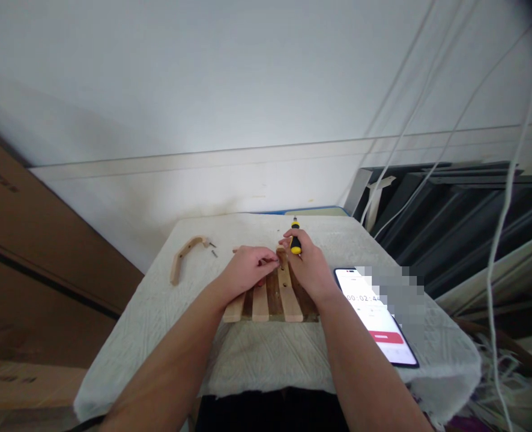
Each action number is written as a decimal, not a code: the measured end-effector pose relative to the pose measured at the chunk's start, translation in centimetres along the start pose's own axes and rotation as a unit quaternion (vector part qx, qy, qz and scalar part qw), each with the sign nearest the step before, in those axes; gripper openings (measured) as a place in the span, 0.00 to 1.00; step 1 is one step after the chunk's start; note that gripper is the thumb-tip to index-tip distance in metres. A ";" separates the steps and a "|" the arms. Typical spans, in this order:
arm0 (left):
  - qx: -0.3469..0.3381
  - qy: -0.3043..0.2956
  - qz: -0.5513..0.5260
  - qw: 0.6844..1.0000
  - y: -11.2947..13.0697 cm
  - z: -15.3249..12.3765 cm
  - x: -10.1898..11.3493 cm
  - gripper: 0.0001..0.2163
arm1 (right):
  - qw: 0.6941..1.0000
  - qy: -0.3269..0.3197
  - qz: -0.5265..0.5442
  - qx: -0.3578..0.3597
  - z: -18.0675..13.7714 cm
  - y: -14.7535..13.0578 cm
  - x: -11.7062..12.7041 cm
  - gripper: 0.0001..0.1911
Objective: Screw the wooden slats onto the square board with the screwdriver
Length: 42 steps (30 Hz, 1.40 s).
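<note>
My right hand (310, 264) holds a yellow-and-black screwdriver (295, 239), its tip pointing away from me. That hand's fingers also lie beside the far end of a pale wooden bar (288, 297) with holes in it. My left hand (251, 270) is closed in a pinch over the same bar, near a hole; anything between its fingertips is too small to make out. The bar rests on a darker brown wooden board (272, 294), with pale wooden strips (260, 306) next to it. My hands hide part of the board.
At the table's left lies a curved wooden piece (182, 255) with two screws (213, 249) close by. A phone (374, 318) showing a timer lies at the right. White cloth covers the table (149, 324). Behind it stands a wall; white cables (495, 270) hang at the right.
</note>
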State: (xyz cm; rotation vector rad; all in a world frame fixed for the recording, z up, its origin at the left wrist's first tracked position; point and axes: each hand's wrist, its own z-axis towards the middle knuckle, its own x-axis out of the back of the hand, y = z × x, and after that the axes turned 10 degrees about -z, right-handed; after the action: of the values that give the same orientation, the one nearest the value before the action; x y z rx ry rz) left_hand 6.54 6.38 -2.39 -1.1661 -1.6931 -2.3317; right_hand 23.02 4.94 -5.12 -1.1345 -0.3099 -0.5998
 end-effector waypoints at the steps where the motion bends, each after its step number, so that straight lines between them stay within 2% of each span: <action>1: 0.001 -0.006 0.001 1.000 0.0 0.0 0.0 0.08 | 1.000 0.001 -0.001 0.000 0.0 0.0 0.0 0.12; 6: -0.014 -0.029 -0.004 0.999 -0.4 0.5 -0.1 0.08 | 1.000 0.003 -0.003 0.001 -0.1 -0.2 0.0 0.12; 11: -0.060 -0.049 0.063 0.995 -0.6 0.9 0.0 0.07 | 1.000 -0.003 -0.011 0.003 -0.1 0.0 -0.1 0.12; 22: -0.057 -0.059 0.144 0.986 -0.4 1.2 -0.4 0.07 | 0.999 0.005 -0.031 -0.014 0.0 -0.5 -0.1 0.11; 32: -0.057 -0.082 0.157 0.982 -0.7 1.6 -0.4 0.08 | 1.000 0.024 -0.011 -0.007 0.0 0.2 -0.5 0.11; 37: -0.051 -0.069 0.138 0.987 -0.2 0.9 -0.1 0.09 | 0.999 0.027 -0.012 -0.017 0.0 0.2 -0.6 0.11; 42: -0.001 -0.063 0.013 0.998 0.1 0.1 0.3 0.12 | 0.999 0.031 -0.002 -0.010 -0.1 0.0 -0.5 0.11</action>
State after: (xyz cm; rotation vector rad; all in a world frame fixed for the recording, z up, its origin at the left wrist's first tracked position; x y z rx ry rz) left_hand 6.41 6.55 -2.10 -1.3541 -1.7019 -2.2891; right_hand 22.60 4.99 -5.39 -1.1320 -0.2528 -0.6416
